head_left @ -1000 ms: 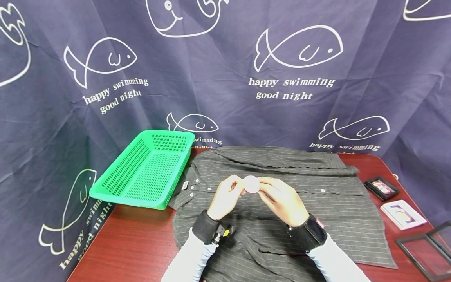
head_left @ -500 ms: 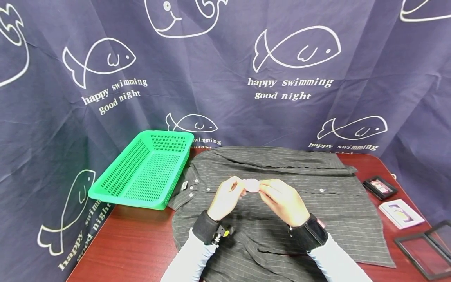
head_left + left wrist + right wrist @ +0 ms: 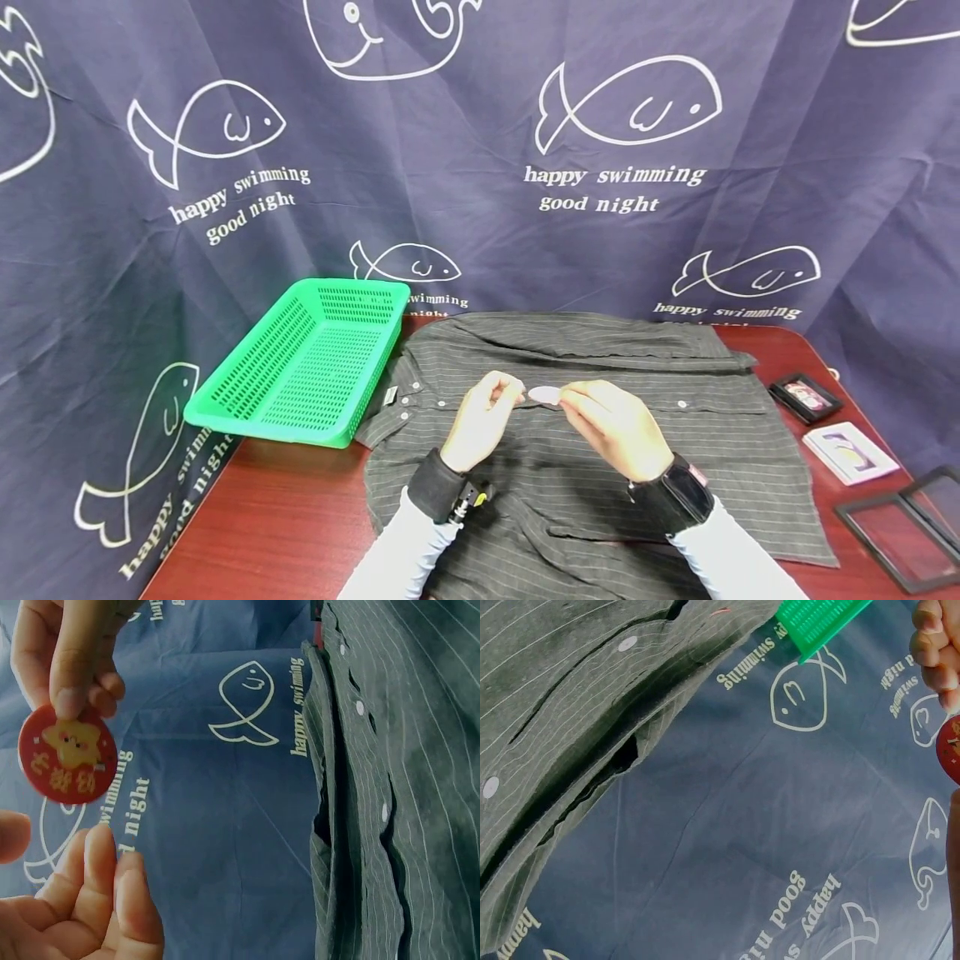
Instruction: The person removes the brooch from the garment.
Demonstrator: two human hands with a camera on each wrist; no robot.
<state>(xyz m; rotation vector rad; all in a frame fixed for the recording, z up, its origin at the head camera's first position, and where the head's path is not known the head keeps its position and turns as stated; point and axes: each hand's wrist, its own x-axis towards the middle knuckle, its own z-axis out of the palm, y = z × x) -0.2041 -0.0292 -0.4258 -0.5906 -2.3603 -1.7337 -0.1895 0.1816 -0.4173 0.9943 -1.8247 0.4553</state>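
Note:
A thin round disc (image 3: 544, 395) is pinched at its edge by the fingertips of my right hand (image 3: 615, 425). Seen from the head it is pale and nearly edge-on. In the left wrist view the disc (image 3: 67, 754) shows a red face with a yellow cartoon figure and yellow characters. Just left of it is my left hand (image 3: 483, 421), its fingers loosely bent, holding nothing. The left wrist view has that left hand (image 3: 90, 900) below the disc with thumb and fingers apart. Both hands are above a dark grey striped shirt (image 3: 705, 467) spread on the table.
A green plastic basket (image 3: 341, 429) stands at the left, beside the shirt collar. On the right lie a small black case (image 3: 806, 398), a stack of white cards (image 3: 850, 452) and a dark frame with clear panels (image 3: 903, 546). A blue fish-print curtain (image 3: 480, 150) hangs behind the red-brown table (image 3: 247, 508).
The disc has tilted from face-on to nearly edge-on in the head view. My left fingers have come off it, and my right hand has shifted slightly to the right with it.

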